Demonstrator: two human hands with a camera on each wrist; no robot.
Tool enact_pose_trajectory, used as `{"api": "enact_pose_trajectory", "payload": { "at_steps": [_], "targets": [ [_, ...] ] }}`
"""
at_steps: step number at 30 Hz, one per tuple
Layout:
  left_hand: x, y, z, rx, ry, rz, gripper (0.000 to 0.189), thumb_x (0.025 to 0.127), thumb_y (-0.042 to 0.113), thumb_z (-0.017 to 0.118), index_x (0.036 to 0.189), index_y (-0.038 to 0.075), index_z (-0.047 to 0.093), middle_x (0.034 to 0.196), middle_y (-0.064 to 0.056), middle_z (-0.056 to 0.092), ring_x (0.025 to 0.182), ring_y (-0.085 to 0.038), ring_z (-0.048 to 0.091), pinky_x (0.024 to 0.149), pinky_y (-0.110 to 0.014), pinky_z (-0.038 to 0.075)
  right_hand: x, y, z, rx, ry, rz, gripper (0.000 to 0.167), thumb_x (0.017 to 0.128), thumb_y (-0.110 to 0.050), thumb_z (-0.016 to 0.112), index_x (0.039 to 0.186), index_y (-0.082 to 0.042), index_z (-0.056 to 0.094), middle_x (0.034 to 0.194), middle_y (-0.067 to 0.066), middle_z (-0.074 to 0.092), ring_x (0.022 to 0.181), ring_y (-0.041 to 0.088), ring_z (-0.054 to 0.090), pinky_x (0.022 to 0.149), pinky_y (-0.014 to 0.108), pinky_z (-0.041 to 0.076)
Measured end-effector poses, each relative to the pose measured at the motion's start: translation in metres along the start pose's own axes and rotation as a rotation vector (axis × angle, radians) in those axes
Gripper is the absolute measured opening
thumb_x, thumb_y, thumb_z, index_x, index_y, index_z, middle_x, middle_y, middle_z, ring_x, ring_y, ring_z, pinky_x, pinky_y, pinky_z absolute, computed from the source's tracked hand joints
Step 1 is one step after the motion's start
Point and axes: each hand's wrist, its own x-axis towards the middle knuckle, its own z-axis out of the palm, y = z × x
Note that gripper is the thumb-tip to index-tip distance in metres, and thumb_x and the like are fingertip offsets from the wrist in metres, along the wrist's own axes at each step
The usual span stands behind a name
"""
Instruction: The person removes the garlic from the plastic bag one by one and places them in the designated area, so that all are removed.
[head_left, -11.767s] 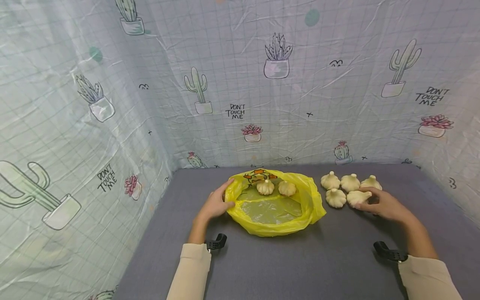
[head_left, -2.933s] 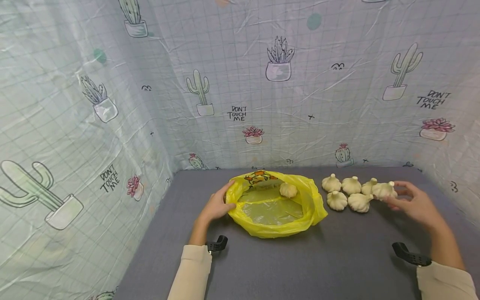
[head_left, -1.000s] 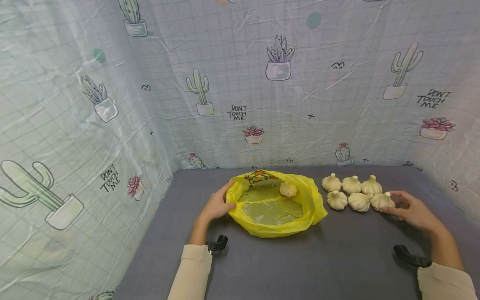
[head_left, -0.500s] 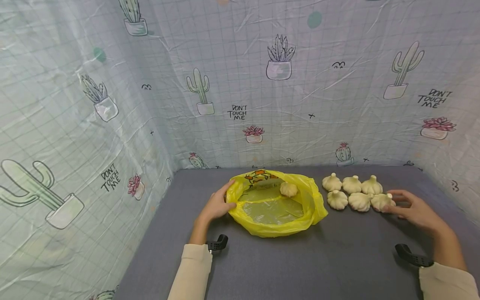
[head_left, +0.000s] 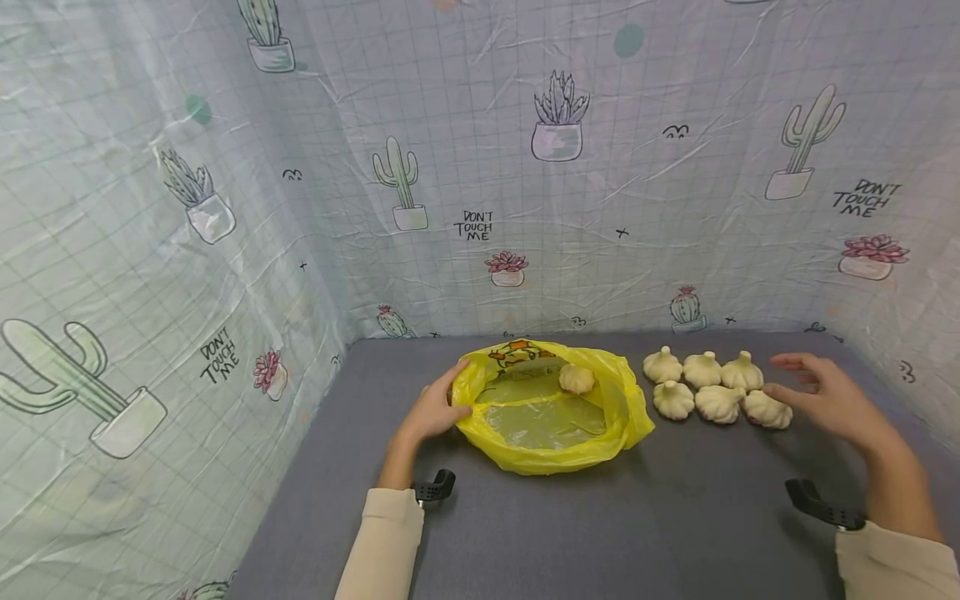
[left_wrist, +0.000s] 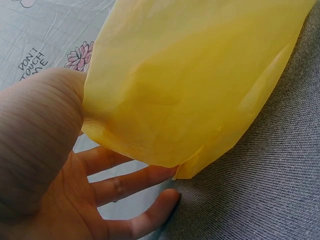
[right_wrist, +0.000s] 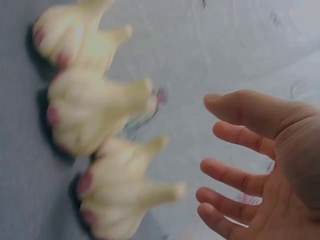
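Observation:
My left hand (head_left: 432, 411) holds the left side of a yellow plastic bag (head_left: 551, 460), its thumb over the rim. In the left wrist view the fingers (left_wrist: 135, 182) spread along the outside of the bag wall (left_wrist: 200, 85). One garlic bulb (head_left: 576, 379) lies inside the bag, at the back right. Several garlic bulbs stand in two rows to the right of the bag; the front right bulb (head_left: 767, 409) is nearest to my right hand (head_left: 836, 400). That hand is apart from the bulbs, its fingers loosely extended and holding nothing, as the right wrist view confirms.
Everything rests on a dark grey table (head_left: 585, 533). A patterned plastic curtain (head_left: 450, 275) with cactus drawings rises at the back and both sides. Black wrist mounts (head_left: 821, 504) stick out from the sleeves.
The bag held two bulbs at first and now holds one; a bulb has been added at the front row's right end. My right hand has let go of it and drawn up and away.

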Motion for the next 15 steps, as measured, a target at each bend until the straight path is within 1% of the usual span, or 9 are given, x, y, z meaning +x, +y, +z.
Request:
{"api": "enact_pose_trajectory", "payload": {
  "at_steps": [2,3,5,7,9,10,12,13,15],
  "targets": [
    [0.0,0.0,0.0,-0.001,-0.002,-0.001,0.088,0.083,0.016,0.071,0.161,0.032,0.034,0.155,-0.012,0.051,0.095,-0.021,0.06,0.083,-0.037,0.049,0.0,-0.015,0.0,0.004,0.021,-0.006,0.061,0.103,-0.031,0.06,0.147,0.007,0.04,0.146,0.039,0.038,0.125,0.061,0.04,0.091,0.069,0.04],
    [0.0,0.0,0.0,-0.001,-0.002,-0.001,0.088,0.083,0.016,0.071,0.161,0.032,0.034,0.155,-0.012,0.051,0.095,-0.021,0.06,0.083,-0.037,0.049,-0.001,-0.023,0.0,0.006,0.025,-0.004,0.061,0.103,-0.032,0.06,0.147,0.005,0.041,0.146,0.037,0.04,0.124,0.05,0.048,0.09,0.067,0.042],
    [0.0,0.0,0.0,-0.002,-0.001,-0.001,0.088,0.083,0.016,0.071,0.161,0.032,0.035,0.156,-0.011,0.05,0.097,-0.021,0.06,0.084,-0.037,0.049,-0.001,-0.04,0.002,0.006,0.044,-0.014,0.057,0.103,-0.034,0.06,0.146,0.0,0.045,0.143,0.028,0.048,0.116,0.023,0.059,0.085,0.057,0.051],
    [0.0,0.0,0.0,-0.001,0.0,-0.004,0.088,0.083,0.016,0.071,0.161,0.032,0.035,0.157,-0.011,0.049,0.1,-0.022,0.06,0.085,-0.038,0.049,-0.002,-0.056,0.005,0.014,0.064,-0.041,0.053,0.102,-0.034,0.061,0.144,-0.005,0.049,0.136,0.013,0.056,0.103,-0.003,0.058,0.079,0.042,0.055],
    [0.0,0.0,0.0,-0.001,0.001,-0.005,0.088,0.083,0.016,0.071,0.161,0.033,0.035,0.157,-0.011,0.049,0.101,-0.021,0.06,0.086,-0.038,0.049,-0.003,-0.072,0.009,0.024,0.085,-0.082,0.047,0.102,-0.033,0.062,0.141,-0.008,0.053,0.127,-0.005,0.059,0.096,-0.019,0.048,0.075,0.029,0.053],
    [0.0,0.0,0.0,-0.001,0.002,-0.004,0.088,0.082,0.016,0.071,0.161,0.033,0.035,0.157,-0.011,0.049,0.1,-0.021,0.06,0.085,-0.038,0.049,-0.004,-0.08,0.013,0.029,0.097,-0.105,0.044,0.102,-0.032,0.063,0.139,-0.01,0.055,0.123,-0.013,0.059,0.096,-0.019,0.049,0.074,0.023,0.051],
    [0.0,-0.001,0.0,-0.002,0.003,-0.007,0.088,0.083,0.016,0.071,0.161,0.033,0.035,0.156,-0.01,0.05,0.096,-0.02,0.061,0.083,-0.036,0.049,-0.004,-0.095,0.02,0.037,0.119,-0.15,0.039,0.101,-0.03,0.064,0.135,-0.012,0.059,0.117,-0.021,0.059,0.095,-0.018,0.052,0.075,0.019,0.049],
    [0.001,-0.001,0.0,-0.002,0.004,-0.005,0.088,0.083,0.016,0.071,0.161,0.033,0.035,0.156,-0.011,0.051,0.094,-0.02,0.061,0.083,-0.036,0.049,-0.004,-0.102,0.024,0.042,0.127,-0.176,0.036,0.101,-0.029,0.065,0.134,-0.013,0.06,0.116,-0.021,0.06,0.096,-0.016,0.053,0.076,0.018,0.049],
    [0.001,-0.001,0.001,-0.005,0.006,-0.002,0.088,0.083,0.015,0.072,0.161,0.032,0.035,0.155,-0.011,0.051,0.092,-0.019,0.061,0.081,-0.035,0.05,-0.003,-0.115,0.033,0.049,0.146,-0.231,0.032,0.1,-0.025,0.067,0.13,-0.015,0.063,0.115,-0.016,0.064,0.096,-0.013,0.056,0.079,0.015,0.048]
  ]
}}
